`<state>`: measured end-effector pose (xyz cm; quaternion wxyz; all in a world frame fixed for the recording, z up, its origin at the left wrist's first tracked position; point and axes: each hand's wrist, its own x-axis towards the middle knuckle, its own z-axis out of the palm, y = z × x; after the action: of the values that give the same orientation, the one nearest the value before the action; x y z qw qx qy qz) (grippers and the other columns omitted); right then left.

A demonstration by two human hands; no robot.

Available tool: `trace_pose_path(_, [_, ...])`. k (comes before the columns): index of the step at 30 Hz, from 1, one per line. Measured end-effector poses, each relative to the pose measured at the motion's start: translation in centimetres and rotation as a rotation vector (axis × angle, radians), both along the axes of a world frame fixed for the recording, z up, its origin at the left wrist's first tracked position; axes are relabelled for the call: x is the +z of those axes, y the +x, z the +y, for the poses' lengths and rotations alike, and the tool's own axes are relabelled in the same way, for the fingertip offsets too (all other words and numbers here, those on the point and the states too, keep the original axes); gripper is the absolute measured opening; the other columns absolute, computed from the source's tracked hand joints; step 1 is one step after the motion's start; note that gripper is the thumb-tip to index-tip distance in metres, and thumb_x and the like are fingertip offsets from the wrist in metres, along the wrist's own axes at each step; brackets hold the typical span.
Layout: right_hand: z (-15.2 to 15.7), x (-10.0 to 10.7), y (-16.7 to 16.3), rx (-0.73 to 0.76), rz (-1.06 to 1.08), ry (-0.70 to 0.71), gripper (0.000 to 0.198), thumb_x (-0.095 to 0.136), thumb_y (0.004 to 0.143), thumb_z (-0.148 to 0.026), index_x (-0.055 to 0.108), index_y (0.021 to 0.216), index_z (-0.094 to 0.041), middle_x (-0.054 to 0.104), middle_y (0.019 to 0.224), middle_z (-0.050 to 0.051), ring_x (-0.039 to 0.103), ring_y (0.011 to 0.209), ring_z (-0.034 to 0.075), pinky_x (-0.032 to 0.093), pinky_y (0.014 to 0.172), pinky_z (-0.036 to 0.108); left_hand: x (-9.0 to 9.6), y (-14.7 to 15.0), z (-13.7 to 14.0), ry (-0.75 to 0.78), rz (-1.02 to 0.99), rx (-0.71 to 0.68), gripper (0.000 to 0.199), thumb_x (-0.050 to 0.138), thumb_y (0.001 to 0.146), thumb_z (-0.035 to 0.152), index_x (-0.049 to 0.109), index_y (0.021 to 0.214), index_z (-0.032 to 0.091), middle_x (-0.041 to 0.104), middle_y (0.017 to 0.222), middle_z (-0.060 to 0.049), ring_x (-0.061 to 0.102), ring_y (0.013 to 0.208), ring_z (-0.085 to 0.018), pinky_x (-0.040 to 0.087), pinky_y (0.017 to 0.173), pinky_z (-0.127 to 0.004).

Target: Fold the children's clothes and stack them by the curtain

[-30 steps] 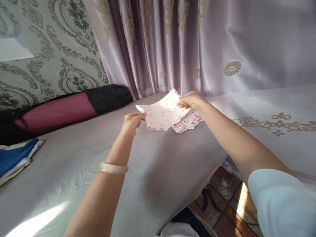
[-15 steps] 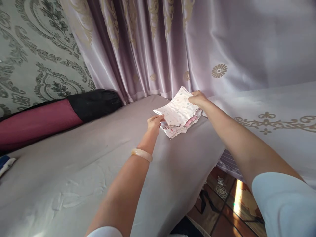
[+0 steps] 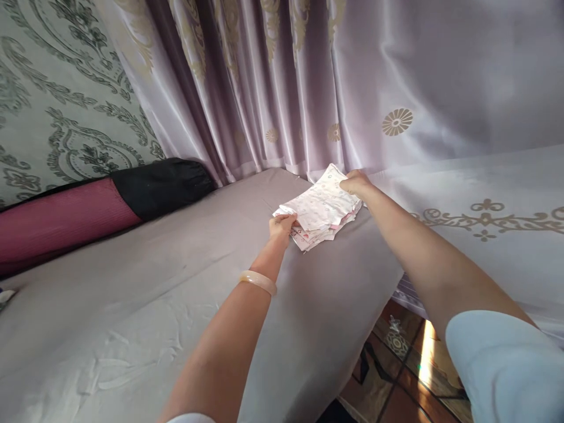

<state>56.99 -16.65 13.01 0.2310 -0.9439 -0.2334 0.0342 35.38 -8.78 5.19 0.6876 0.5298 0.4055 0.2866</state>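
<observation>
A folded white cloth [image 3: 315, 202] with a small pastel print lies over a stack of folded cloths [image 3: 315, 237], white and pink, near the far corner of the bed. My left hand [image 3: 282, 227] pinches the cloth's near left edge between thumb and fingers. On the opposite side my right hand [image 3: 356, 183] grips its right edge, the thumb on top. Both hands are closed, and the fingers under the cloth are hidden. A pale bangle [image 3: 258, 282] circles my left wrist.
The bed [image 3: 154, 288] has a grey, slightly wrinkled sheet. A long maroon and black bag [image 3: 110, 200] lies along the patterned wall. Lilac curtains [image 3: 304, 100] hang behind the bed. At lower right, the tiled floor [image 3: 392, 376] shows past the bed's edge.
Both hands have lowered the printed cloth, and it now lies flatter on the stack. The view has shifted slightly.
</observation>
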Motion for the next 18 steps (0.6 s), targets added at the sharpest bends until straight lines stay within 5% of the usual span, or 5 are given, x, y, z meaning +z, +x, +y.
trace_pose_path(4, [0.5, -1.1, -0.1, -0.012, 0.013, -0.067, 0.039, 0.066, 0.077, -0.017, 0.066, 0.116, -0.009, 0.071, 0.099, 0.018, 0.069, 0.097, 0.031, 0.054, 0.080, 0.036, -1.0, -0.2, 0.3, 0.169, 0.129, 0.009, 0.016, 0.070, 0.079, 0.028, 0.062, 0.072, 0.016, 0.065, 0.065, -0.005, 0.054, 0.053, -0.012, 0.044, 0.057, -0.026])
trace_pose_path(7, [0.8, -1.7, -0.5, -0.011, -0.049, -0.149, 0.045, 0.063, 0.081, -0.016, 0.062, 0.124, -0.006, 0.068, 0.114, 0.023, 0.064, 0.110, 0.034, 0.052, 0.089, 0.039, -1.0, -0.5, -0.2, 0.607, 0.329, 0.026, 0.022, 0.066, 0.084, 0.034, 0.064, 0.097, 0.017, 0.070, 0.093, -0.010, 0.065, 0.092, -0.024, 0.050, 0.085, -0.036])
trace_pose_path(11, [1.2, -3.0, -0.6, 0.134, -0.232, -0.198, 0.044, 0.049, 0.090, -0.022, 0.057, 0.131, -0.008, 0.062, 0.129, 0.023, 0.056, 0.124, 0.034, 0.043, 0.102, 0.045, -0.9, -0.7, -1.5, 1.075, 0.457, -0.147, 0.041, 0.051, 0.094, 0.038, 0.059, 0.127, 0.016, 0.053, 0.142, -0.014, 0.041, 0.137, -0.031, 0.032, 0.114, -0.044])
trace_pose_path(14, [1.2, -4.6, 0.1, 0.283, -0.284, -0.237, 0.047, 0.037, 0.095, -0.028, 0.053, 0.137, -0.014, 0.050, 0.147, 0.016, 0.040, 0.139, 0.032, 0.026, 0.114, 0.054, -1.6, -0.7, -2.3, 1.145, 0.560, -0.313, 0.053, 0.037, 0.099, 0.042, 0.047, 0.144, 0.015, 0.037, 0.157, -0.013, 0.022, 0.149, -0.032, 0.019, 0.121, -0.048])
trace_pose_path(18, [1.0, -6.6, 0.9, 0.285, -0.185, -0.262, 0.053, 0.020, 0.100, -0.033, 0.040, 0.148, -0.021, 0.034, 0.159, 0.007, 0.027, 0.146, 0.028, 0.017, 0.117, 0.059, -3.1, -0.7, -2.7, 1.154, 0.612, -0.357, 0.057, 0.028, 0.101, 0.045, 0.034, 0.153, 0.024, 0.030, 0.161, -0.007, 0.015, 0.152, -0.028, 0.014, 0.122, -0.050])
